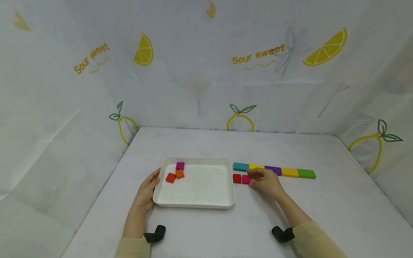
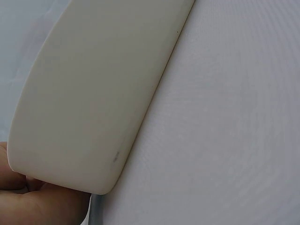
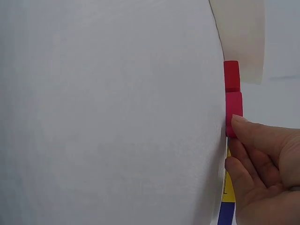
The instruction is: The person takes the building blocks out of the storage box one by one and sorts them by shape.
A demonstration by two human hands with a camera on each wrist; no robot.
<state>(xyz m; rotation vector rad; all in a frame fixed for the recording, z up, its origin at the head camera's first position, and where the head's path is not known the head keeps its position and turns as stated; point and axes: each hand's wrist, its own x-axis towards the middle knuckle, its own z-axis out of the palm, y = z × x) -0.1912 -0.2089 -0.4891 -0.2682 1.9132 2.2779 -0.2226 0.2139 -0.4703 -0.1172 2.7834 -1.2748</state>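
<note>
The person's left hand (image 1: pixel 147 190) gripped the left rim of a white tray (image 1: pixel 196 204), thumb hooked over its edge; from the wrist camera only the tray's pale underside (image 2: pixel 89 93) and a bit of that hand (image 2: pixel 33 201) beneath its corner showed. Inside the tray, toward its far left corner, lay a magenta block (image 1: pixel 180 166), an orange block (image 1: pixel 179 174) and a red-orange block (image 1: pixel 170 177), the last two touching. The right hand (image 1: pixel 266 182) rested on the table (image 1: pixel 338 208) just right of the tray, its fingertips (image 3: pixel 240 123) pinching a pink block (image 1: pixel 246 179) that sat against a red block (image 1: pixel 237 178); in the right wrist view the pink block (image 3: pixel 233 110) and red block (image 3: pixel 231 75) stood edge to edge near the tray's corner (image 3: pixel 243 42). Just behind them ran a row of longer bars laid end to end: teal (image 1: pixel 241 166), yellow-green (image 1: pixel 256 166), purple (image 1: pixel 273 169), yellow (image 1: pixel 289 172) and green (image 1: pixel 306 173). The right hand partly covered the yellow-green and purple ones. Lemon-printed cloth (image 1: pixel 258 57) walled the space.
</note>
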